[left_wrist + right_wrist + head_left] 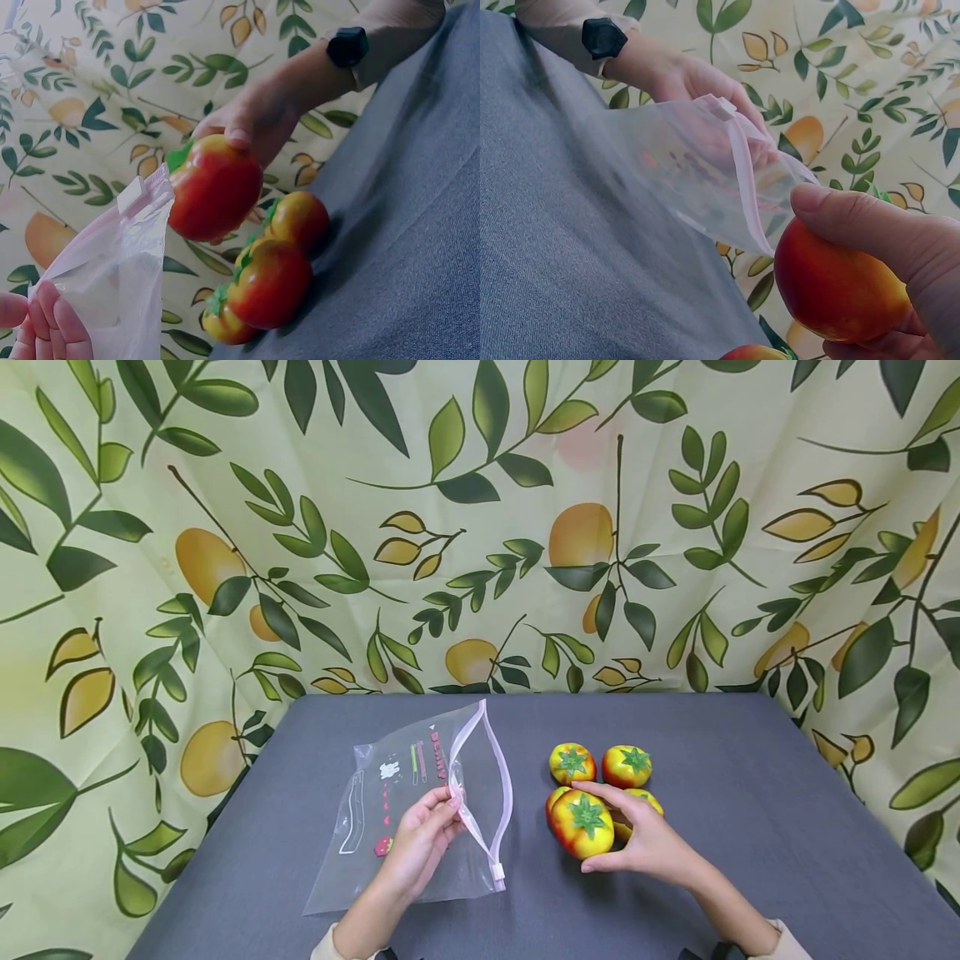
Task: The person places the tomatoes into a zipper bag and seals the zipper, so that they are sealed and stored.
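My left hand (426, 842) pinches the near edge of a clear zip bag (420, 760) by its pale pink slider strip, and the bag's mouth gapes toward the right. Printed pictures in red and white show on the bag's front. My right hand (648, 837) grips a red-and-yellow tomato (582, 828) with a green leafy top, thumb on the near side and fingers on the far side. In the left wrist view, the held tomato (216, 187) is raised above the others, overlapping the bag's slider end (142, 193).
Behind the right hand, several more tomatoes sit on the grey table (720, 760), among them one at back left (572, 763) and one at back right (627, 767). Others are partly hidden by the hand and the held tomato. A leaf-and-fruit patterned cloth (502, 602) hangs behind the table.
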Tool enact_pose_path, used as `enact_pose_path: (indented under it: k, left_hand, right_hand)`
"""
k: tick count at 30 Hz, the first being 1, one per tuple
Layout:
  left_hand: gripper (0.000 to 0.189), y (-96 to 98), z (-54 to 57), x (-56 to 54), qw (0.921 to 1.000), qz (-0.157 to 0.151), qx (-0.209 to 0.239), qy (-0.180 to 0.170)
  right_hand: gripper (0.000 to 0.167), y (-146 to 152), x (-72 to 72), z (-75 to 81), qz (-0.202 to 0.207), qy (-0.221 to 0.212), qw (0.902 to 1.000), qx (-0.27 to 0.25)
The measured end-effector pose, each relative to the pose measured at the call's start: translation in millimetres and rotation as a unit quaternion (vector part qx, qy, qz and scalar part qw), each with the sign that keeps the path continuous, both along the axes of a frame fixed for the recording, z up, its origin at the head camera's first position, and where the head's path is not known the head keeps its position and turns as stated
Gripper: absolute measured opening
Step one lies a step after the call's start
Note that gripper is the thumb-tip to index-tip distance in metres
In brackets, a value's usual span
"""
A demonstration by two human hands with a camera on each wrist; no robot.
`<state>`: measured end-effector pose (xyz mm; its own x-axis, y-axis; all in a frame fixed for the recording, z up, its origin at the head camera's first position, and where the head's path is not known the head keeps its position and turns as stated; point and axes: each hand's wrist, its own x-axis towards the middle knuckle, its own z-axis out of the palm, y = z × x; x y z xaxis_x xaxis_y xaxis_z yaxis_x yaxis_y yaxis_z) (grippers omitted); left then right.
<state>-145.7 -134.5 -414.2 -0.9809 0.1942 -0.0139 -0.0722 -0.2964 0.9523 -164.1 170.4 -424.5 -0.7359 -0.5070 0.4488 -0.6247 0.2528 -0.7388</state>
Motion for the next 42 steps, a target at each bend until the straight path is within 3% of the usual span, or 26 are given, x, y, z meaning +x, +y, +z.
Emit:
enact_pose_path:
  k: [14,26,42]
  left_hand:
    - [0.011,-1.9,-1.4,-0.3,0.9999,-0.008,-0.004,-0.006]
    - [0.007,-0.8,-0.7,1.2,0.9999,-0.013,0.001,0.001]
    - [0.008,0.3,-0.4,2.9,0.9998,-0.020,0.005,0.005]
  right_hand:
    - [0.086,-10,-5.3,-2.1,0.017,-0.020,0.9996,-0.002]
    - [0.084,-20,-6.4,2.6,-0.024,-0.030,0.9986,0.036]
    - [0.085,-30,-6.4,5.6,-0.020,-0.037,0.9982,0.042]
